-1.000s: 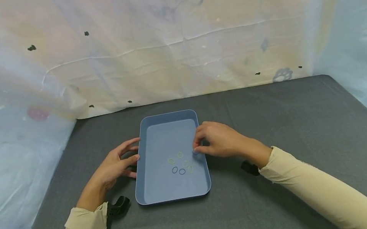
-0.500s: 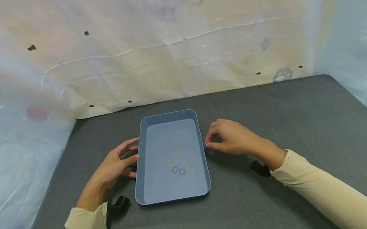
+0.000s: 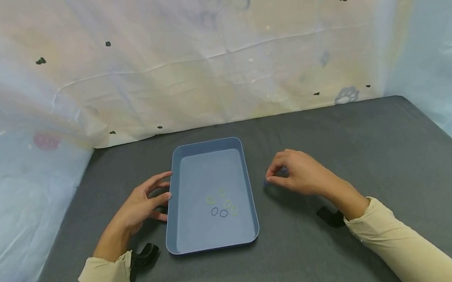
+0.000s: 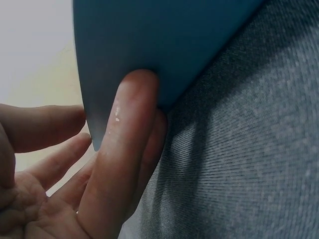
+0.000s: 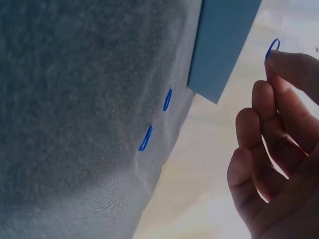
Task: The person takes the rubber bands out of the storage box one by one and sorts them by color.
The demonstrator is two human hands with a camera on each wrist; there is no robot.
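Right hand [image 3: 298,172] farther from tray [image 3: 212,231] | fingers [image 5: 294,69] pinch half-hidden blue ring [image 5: 269,51] | left fingers [image 4: 130,107] wide

Tray [image 3: 208,172] blue-gry, cloth [image 3: 310,263] dk gry, rings [image 5: 145,138] blue/yel-grn

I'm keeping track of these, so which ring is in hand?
The blue ring pinched by the right hand; the other rings in view lie on the cloth or in the tray.

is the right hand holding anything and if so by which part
Yes: the right hand pinches a blue ring by one end, and its opposite end sticks out free.
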